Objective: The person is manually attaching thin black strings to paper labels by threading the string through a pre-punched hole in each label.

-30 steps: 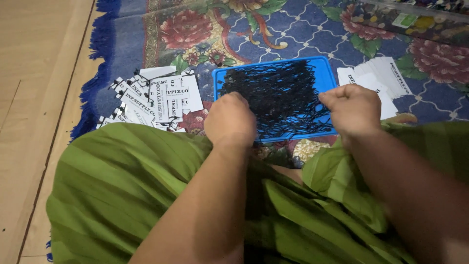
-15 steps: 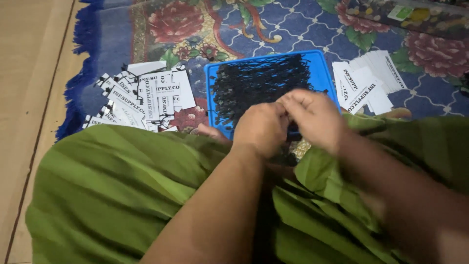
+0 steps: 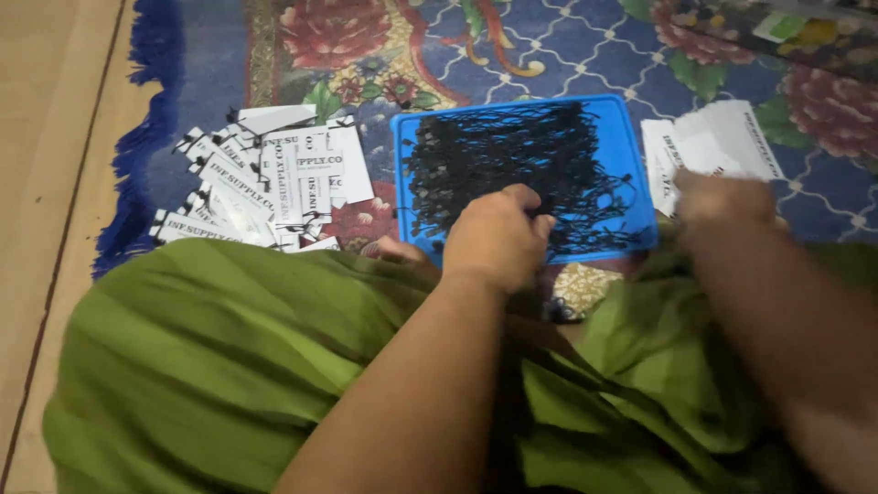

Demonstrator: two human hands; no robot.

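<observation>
Directly beyond the left hand point(image 3: 498, 236), fingers pinched into black strings point(image 3: 521, 160) on the blue tray point(image 3: 640, 183); blurred right hand point(image 3: 722, 197), grip unclear, reaches the white tags point(image 3: 722, 142).

A patterned rug point(image 3: 512, 46) with red flowers and a blue fringe covers the wooden floor point(image 3: 50, 119). Green pleated cloth point(image 3: 201, 357) fills the foreground. A second floral fabric point(image 3: 777, 32) lies top right.

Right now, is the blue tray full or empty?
Full: the blue tray is covered almost edge to edge with tangled black strings, and the left hand rests on them.
</observation>
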